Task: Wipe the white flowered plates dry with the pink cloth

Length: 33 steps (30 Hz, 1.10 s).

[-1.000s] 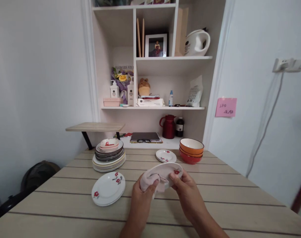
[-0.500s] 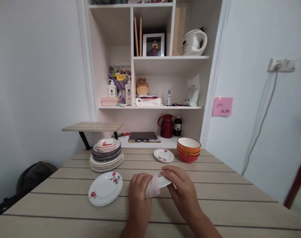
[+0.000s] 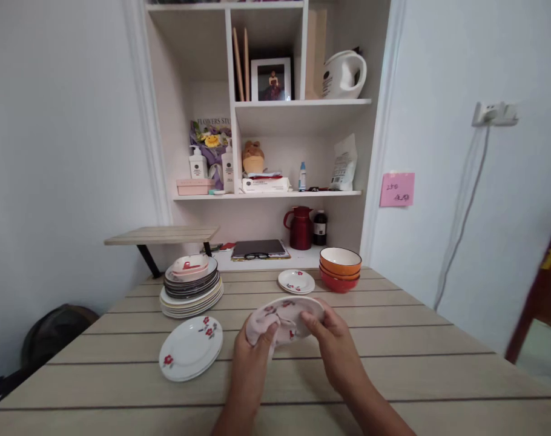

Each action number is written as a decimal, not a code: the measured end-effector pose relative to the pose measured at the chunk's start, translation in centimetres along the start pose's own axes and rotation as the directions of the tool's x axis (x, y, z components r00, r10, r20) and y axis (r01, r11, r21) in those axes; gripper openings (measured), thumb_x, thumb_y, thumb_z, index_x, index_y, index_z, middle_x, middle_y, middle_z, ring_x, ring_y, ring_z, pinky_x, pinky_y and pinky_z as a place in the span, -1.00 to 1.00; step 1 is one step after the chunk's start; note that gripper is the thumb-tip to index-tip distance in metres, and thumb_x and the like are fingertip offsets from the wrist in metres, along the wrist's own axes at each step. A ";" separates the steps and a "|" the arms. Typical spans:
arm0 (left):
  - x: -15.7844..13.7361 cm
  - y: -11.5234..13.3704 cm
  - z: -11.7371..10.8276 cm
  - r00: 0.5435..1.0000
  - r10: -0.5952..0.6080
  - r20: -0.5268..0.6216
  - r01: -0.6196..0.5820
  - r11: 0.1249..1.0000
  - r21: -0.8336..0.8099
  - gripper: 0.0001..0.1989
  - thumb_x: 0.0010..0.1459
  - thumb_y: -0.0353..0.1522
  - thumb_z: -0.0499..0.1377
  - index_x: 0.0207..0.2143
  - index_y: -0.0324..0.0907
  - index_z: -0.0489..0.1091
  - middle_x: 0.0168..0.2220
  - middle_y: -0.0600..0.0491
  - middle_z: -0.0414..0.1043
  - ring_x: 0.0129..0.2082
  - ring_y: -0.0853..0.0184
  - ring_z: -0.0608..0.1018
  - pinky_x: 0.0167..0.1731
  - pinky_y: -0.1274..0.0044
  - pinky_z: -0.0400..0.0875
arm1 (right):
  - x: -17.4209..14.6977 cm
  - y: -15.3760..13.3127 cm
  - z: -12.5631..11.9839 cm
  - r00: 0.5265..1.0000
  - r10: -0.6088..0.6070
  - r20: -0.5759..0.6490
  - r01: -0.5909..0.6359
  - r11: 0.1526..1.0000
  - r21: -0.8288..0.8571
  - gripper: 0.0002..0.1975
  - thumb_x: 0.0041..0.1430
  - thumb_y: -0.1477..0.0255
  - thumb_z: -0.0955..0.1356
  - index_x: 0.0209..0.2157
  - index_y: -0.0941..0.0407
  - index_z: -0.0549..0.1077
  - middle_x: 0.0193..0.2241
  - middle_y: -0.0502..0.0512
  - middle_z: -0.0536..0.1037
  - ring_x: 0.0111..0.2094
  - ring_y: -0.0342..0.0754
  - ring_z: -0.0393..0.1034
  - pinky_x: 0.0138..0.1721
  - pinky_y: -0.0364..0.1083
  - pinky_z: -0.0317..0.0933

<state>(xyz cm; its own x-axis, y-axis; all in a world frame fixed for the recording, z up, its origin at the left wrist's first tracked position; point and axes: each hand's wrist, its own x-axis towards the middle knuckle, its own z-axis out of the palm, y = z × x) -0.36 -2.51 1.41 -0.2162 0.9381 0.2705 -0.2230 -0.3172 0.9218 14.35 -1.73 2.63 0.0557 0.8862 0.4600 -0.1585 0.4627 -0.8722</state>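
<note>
A white plate with red flowers is held up over the table, its face tilted toward me. My right hand grips it by the right edge, thumb on the face and fingers behind. On the other side my left hand is closed on a pale pink cloth, pressing it against the plate's left part with the thumb in front. Left of my hands lie larger flowered plates, stacked. Beyond the held plate are small flowered plates.
At the back left stands a tall stack of mixed plates topped by small pink dishes, near a raised wooden shelf. Orange and red bowls are nested at the back right. A red jug and a laptop sit behind the table.
The plate has turned from nearly edge-on to showing its flowered face. Both thumbs are now on the near side, and the cloth spreads over the left part. The view has shifted slightly right.
</note>
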 end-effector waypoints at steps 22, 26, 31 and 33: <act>-0.1 -1.0 -0.2 0.995 -0.059 -0.080 0.057 0.998 -0.022 -0.55 -0.01 -0.19 0.31 -0.12 -0.30 0.50 -0.18 -0.18 0.59 -0.18 0.11 0.60 -0.14 0.38 0.44 | 0.0 0.2 -0.1 0.994 0.067 0.087 -0.061 0.995 -0.075 -0.68 0.16 0.24 0.35 -0.10 0.09 0.47 -0.24 0.13 0.59 -0.26 0.07 0.44 -0.24 -0.02 0.32; -0.2 -0.9 -0.4 0.974 0.225 -0.021 -0.215 0.952 0.217 -0.76 0.04 -0.39 0.20 -0.19 -0.20 0.50 -0.24 -0.06 0.57 -0.22 0.17 0.56 -0.18 0.39 0.42 | 0.0 0.5 -0.5 0.965 -0.263 0.016 0.245 0.871 -0.426 -0.69 0.14 0.33 0.37 -0.06 0.05 0.41 -0.11 0.14 0.52 -0.10 0.11 0.40 -0.09 0.06 0.29; -0.3 -1.4 -0.9 0.800 0.562 0.210 -0.565 0.586 0.582 -0.73 -0.03 -0.58 0.07 -0.35 -0.14 0.47 -0.36 -0.02 0.49 -0.31 0.15 0.47 -0.27 0.36 0.34 | -0.2 0.5 -1.1 0.813 -0.524 0.256 0.561 0.582 -0.589 -0.71 0.22 0.54 0.26 -0.07 -0.02 0.44 -0.08 0.12 0.51 -0.03 0.06 0.36 -0.02 0.05 0.23; -0.3 -1.4 -1.0 0.758 0.601 0.255 -0.610 0.512 0.605 -0.68 -0.06 -0.61 0.04 -0.31 -0.14 0.46 -0.34 -0.02 0.48 -0.30 0.15 0.47 -0.28 0.36 0.33 | -0.3 0.3 -1.2 0.788 -0.522 0.327 0.605 0.555 -0.571 -0.72 0.24 0.57 0.23 -0.14 -0.03 0.46 -0.19 0.08 0.55 -0.13 0.02 0.41 -0.11 -0.01 0.27</act>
<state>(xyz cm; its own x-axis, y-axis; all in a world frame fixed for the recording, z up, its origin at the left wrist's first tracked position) -0.89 -2.52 -0.25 -0.0550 0.5557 0.8296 0.5932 -0.6501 0.4748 15.45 -1.83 2.06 -0.1953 0.4483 0.8723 0.5091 0.8065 -0.3006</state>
